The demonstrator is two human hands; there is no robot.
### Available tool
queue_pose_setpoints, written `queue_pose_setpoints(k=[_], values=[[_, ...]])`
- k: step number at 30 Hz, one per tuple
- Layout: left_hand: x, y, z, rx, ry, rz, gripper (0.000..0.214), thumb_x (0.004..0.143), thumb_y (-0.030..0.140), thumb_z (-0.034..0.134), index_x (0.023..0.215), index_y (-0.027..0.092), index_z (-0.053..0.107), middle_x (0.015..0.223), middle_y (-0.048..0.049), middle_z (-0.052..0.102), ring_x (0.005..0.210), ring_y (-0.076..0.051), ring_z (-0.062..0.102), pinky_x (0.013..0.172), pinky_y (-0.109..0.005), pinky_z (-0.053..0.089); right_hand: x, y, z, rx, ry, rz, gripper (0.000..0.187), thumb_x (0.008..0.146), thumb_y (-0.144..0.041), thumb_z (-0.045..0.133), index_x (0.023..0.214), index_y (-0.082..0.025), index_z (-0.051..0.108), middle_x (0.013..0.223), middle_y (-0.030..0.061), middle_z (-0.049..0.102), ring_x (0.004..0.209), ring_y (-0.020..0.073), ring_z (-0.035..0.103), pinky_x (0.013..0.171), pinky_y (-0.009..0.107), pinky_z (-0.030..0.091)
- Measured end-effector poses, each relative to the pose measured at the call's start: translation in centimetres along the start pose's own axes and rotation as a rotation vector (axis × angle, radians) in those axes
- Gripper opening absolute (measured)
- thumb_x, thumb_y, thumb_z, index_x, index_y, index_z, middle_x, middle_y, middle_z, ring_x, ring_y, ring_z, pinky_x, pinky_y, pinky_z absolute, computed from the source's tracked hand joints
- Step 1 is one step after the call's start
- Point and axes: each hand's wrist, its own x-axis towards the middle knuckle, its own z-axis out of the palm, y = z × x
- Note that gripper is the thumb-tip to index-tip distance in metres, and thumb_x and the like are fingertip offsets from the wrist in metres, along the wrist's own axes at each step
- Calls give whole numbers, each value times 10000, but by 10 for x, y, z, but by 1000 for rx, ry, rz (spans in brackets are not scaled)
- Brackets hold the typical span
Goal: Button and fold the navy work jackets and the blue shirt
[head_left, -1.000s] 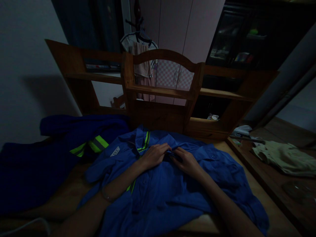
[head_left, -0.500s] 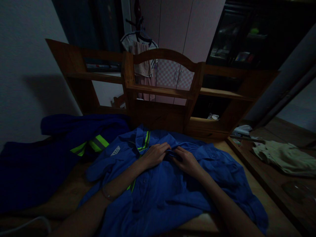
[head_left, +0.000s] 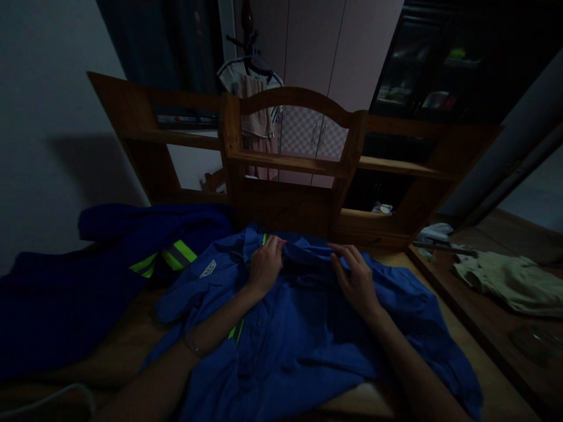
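Note:
A blue work jacket [head_left: 290, 328] with yellow-green reflective strips and a white label lies spread in front of me. My left hand [head_left: 266, 264] is closed on its fabric near the upper edge, beside a reflective strip. Farther right, my right hand [head_left: 357, 281] has its thumb and fingers on the same upper fold, which stretches between both hands. Shadow partly hides the right fingertips. Below the hands, the front of the jacket lies loosely wrinkled.
A darker blue garment [head_left: 53, 310] with reflective bands lies at left. Behind the jacket stands a wooden shelf unit [head_left: 285, 158]. A pale cloth [head_left: 505, 278] rests on a brown surface at right, and a white cable [head_left: 65, 390] shows at lower left.
My hands were close together at the middle of the jacket. They have moved apart and slightly away from me, spreading the upper fold between them.

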Motion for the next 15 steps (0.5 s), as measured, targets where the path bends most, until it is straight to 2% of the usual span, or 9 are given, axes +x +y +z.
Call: queue_pose_setpoints(k=[2, 4, 7, 9, 11, 13, 15], values=[[5, -13, 1, -92, 135, -183, 273, 973, 365, 307, 878, 214, 513, 834, -25, 585, 786, -174, 576, 704, -278, 420, 2, 3, -10, -43, 116, 40, 279, 942, -308, 436, 1186, -231, 547, 1060, 70, 570, 1021, 195, 547, 925, 332, 427], [9, -26, 4, -186, 242, -305, 260, 964, 340, 324, 830, 212, 506, 805, -27, 567, 805, -180, 568, 748, -297, 437, 3, 10, -14, -115, 160, 114, 294, 917, -369, 476, 1163, -227, 554, 1069, 78, 569, 1040, 217, 540, 934, 355, 419], [10, -37, 9, -236, 321, -366, 159, 928, 273, 387, 841, 205, 502, 869, -48, 549, 890, -198, 548, 847, -353, 446, -3, 29, -10, -205, 81, 293, 425, 861, -509, 515, 1140, -191, 551, 1078, 120, 574, 1026, 263, 552, 901, 389, 430], [8, -32, 9, -239, 335, -303, 108, 875, 184, 448, 968, 199, 501, 1007, -75, 543, 1011, -210, 527, 930, -393, 426, -8, 43, -3, -208, -29, 395, 530, 827, -580, 519, 1147, -158, 535, 1081, 158, 581, 996, 282, 571, 853, 386, 444], [5, -19, 4, -216, 327, -151, 324, 811, 76, 470, 1108, 203, 476, 1181, -101, 504, 1170, -231, 463, 1028, -446, 362, -13, 53, 5, -179, -125, 455, 576, 810, -611, 518, 1145, -143, 527, 1060, 172, 602, 965, 284, 591, 805, 363, 449], [2, -1, -3, -172, 264, 46, 457, 782, 20, 461, 1194, 218, 456, 1311, -103, 450, 1290, -256, 370, 1095, -505, 275, -15, 57, 10, -140, -187, 506, 560, 795, -627, 525, 1086, -150, 555, 977, 149, 637, 890, 268, 613, 735, 331, 447], [-1, 14, -8, -148, 144, 210, 476, 802, 38, 465, 1236, 233, 450, 1383, -87, 411, 1341, -263, 313, 1117, -528, 240, -13, 58, 11, -75, -231, 543, 507, 778, -632, 538, 958, -162, 600, 859, 101, 655, 782, 231, 616, 656, 294, 428]])
